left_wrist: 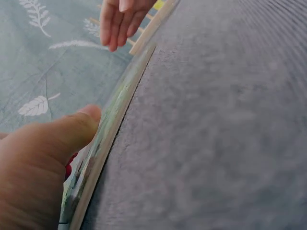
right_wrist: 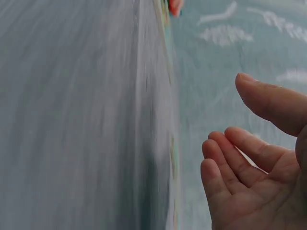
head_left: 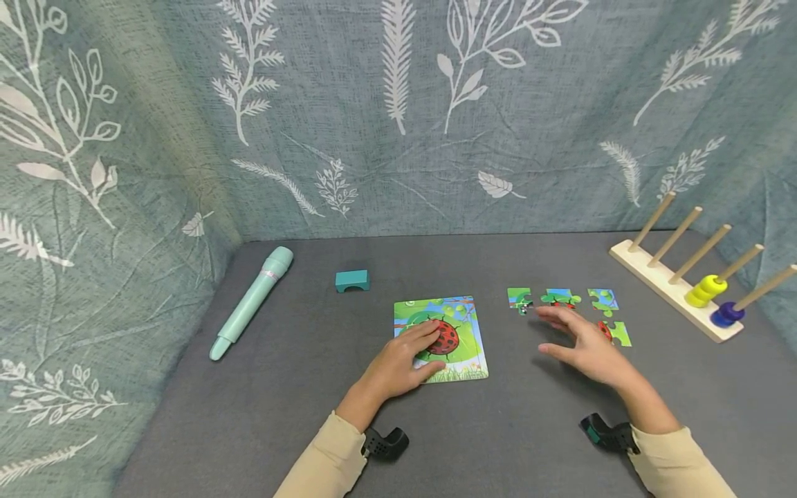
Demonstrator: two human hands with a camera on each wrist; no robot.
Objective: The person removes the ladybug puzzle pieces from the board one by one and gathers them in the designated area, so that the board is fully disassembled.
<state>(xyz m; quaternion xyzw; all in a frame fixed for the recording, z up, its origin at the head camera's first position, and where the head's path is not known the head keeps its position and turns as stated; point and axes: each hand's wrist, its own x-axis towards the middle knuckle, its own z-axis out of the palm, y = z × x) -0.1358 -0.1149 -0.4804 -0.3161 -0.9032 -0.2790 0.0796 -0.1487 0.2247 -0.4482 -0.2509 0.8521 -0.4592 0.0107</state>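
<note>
R hand (head_left: pixel 585 344), ctr-right of frame, is hovering w/ thumb & fingers apart, holding nothing. Green-and-blue flat jigsaw piece (head_left: pixel 518 297) is lying just up-left of its fingertips, R being nearer. L hand (head_left: pixel 401 360) is resting ungripped on square ladybug-print puzzle board (head_left: pixel 465 342), frame ctr.

Beige sleeves (head_left: pixel 326 460), bare fingers (head_left: pixel 425 329); black curved wrist devices (head_left: pixel 386 446), right one green-patched

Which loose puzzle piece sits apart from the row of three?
The lower-right puzzle piece, red and green, beside the right hand. It lies nearer the person; the other three puzzle pieces line up farther back.
</note>
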